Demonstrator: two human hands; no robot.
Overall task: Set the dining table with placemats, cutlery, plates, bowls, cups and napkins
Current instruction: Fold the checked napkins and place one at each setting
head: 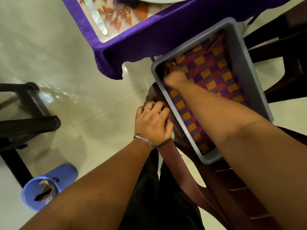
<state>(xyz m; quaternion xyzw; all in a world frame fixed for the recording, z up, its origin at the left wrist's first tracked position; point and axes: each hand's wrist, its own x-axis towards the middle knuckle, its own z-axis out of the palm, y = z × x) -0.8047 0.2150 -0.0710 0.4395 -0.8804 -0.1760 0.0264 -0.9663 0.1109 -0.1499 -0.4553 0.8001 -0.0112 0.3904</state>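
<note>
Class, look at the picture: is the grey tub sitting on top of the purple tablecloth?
No. The grey tub rests on a brown chair beside the table, below the hanging edge of the purple tablecloth.

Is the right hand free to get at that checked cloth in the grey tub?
Probably yes. The right hand is already down inside the open grey tub, at the far corner on the checked cloth; nothing covers it.

Glossy cream floor tiles (69,63) throughout. Blue plastic bin (35,195) at lower left, crumpled paper scraps (45,190) inside. Dark chair frame (25,118) at left edge. Brown plastic chair (191,183) in centre, another dark one (282,52) at upper right.
</note>
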